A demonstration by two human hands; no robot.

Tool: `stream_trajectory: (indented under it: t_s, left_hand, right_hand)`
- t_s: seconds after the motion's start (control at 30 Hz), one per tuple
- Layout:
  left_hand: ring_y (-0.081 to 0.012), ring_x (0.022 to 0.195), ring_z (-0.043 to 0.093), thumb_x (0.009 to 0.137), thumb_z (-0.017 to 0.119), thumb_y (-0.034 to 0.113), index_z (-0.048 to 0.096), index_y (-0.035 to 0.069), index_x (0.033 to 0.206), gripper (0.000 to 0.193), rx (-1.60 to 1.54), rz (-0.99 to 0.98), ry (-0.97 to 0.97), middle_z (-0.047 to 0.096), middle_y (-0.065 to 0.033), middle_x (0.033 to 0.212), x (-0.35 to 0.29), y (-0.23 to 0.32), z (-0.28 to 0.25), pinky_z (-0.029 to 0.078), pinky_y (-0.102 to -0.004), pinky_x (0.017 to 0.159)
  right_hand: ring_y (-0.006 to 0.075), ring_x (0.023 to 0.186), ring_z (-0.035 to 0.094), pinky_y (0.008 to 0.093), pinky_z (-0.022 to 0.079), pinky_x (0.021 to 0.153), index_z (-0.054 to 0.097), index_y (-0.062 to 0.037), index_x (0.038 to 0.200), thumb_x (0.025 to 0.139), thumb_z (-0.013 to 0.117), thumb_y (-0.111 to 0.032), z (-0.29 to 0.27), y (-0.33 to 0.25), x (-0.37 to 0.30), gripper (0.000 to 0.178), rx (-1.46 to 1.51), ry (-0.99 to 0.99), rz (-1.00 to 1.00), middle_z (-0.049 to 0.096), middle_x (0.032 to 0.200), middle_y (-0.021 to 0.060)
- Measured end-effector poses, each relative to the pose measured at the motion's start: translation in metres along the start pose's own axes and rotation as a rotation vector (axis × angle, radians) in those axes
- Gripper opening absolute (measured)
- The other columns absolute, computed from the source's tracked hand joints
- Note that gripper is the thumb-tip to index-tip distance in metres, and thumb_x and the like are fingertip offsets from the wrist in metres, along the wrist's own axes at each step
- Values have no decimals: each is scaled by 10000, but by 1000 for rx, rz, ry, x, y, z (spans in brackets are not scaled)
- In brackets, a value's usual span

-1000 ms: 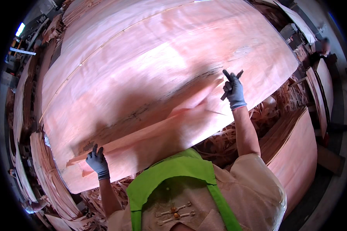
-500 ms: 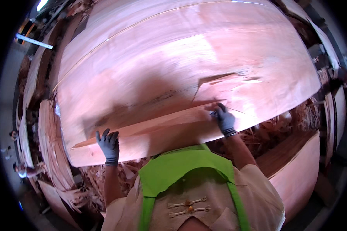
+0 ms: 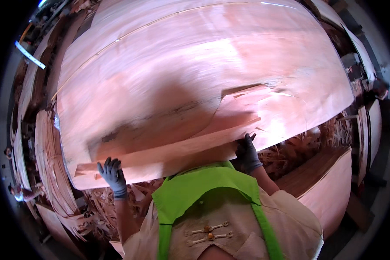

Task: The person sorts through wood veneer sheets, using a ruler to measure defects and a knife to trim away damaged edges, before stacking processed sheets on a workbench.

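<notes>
A long, narrow strip of thin wood veneer (image 3: 177,154) lies slantwise along the near edge of a wide pinkish veneer sheet (image 3: 169,56). My left hand (image 3: 113,175), in a grey glove, is at the strip's left end, its fingers stretched out against the wood. Beside the right part of the strip is my right hand (image 3: 248,155), gloved too. Its fingers are apart at the strip's near edge, the fingertips partly hidden against the dark shadow. A torn, lifted patch (image 3: 242,102) shows in the sheet beyond the strip.
Veneer scraps (image 3: 286,162) fill the gap below the sheet. Bundled veneer strips (image 3: 52,160) stand at left, and a veneer stack (image 3: 329,186) at the lower right. A thin light cord-like line (image 3: 117,40) crosses the sheet's far part. Another person (image 3: 379,89) is at the far right.
The right hand has drawn down toward me, its fingers spreading. My left hand has shifted slightly left and down. The strip's right end now sits a little farther right.
</notes>
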State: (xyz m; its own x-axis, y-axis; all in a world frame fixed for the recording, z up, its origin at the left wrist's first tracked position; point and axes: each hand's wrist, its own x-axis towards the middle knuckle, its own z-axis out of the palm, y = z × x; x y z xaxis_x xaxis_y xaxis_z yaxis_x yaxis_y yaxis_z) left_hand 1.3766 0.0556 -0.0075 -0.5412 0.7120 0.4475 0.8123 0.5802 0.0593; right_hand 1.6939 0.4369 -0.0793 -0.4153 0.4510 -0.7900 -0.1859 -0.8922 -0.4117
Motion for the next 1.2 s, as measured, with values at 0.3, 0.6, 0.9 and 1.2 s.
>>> stream_trajectory:
  t_s: [0.3, 0.6, 0.9, 1.2]
  left_hand:
    - [-241, 1041, 526, 745, 568, 62, 626, 118, 997, 265, 185, 119, -45, 604, -67, 961, 47, -94, 28, 255, -536, 1046]
    - [-257, 940, 603, 827, 585, 82, 626, 108, 1077, 255, 444, 93, 489, 632, -63, 1094, 259, -128, -116, 348, -402, 988]
    - [-223, 1076, 557, 738, 484, -2, 578, 139, 1183, 476, 288, 113, 233, 613, -47, 1152, 168, -126, -39, 252, -467, 1064]
    - [-184, 1098, 523, 758, 503, 111, 618, 200, 1075, 349, 185, -12, 125, 605, -14, 1103, 108, -80, 107, 247, -536, 1036]
  right_hand:
    - [117, 439, 405, 256, 329, 415, 537, -142, 792, 897, 554, -216, 94, -124, 75, 129, -381, -176, -509, 414, 541, -5]
    - [88, 382, 377, 244, 299, 357, 501, -159, 724, 909, 540, -255, 308, -342, -79, 212, -367, -694, -1024, 413, 485, -30]
    - [95, 417, 396, 243, 321, 397, 570, -83, 759, 813, 668, -211, 232, -261, 19, 170, -397, -245, -767, 456, 564, -18]
    - [77, 635, 441, 233, 385, 541, 562, -108, 1193, 847, 573, -177, -45, -267, 242, 354, -655, -50, -642, 555, 881, 1]
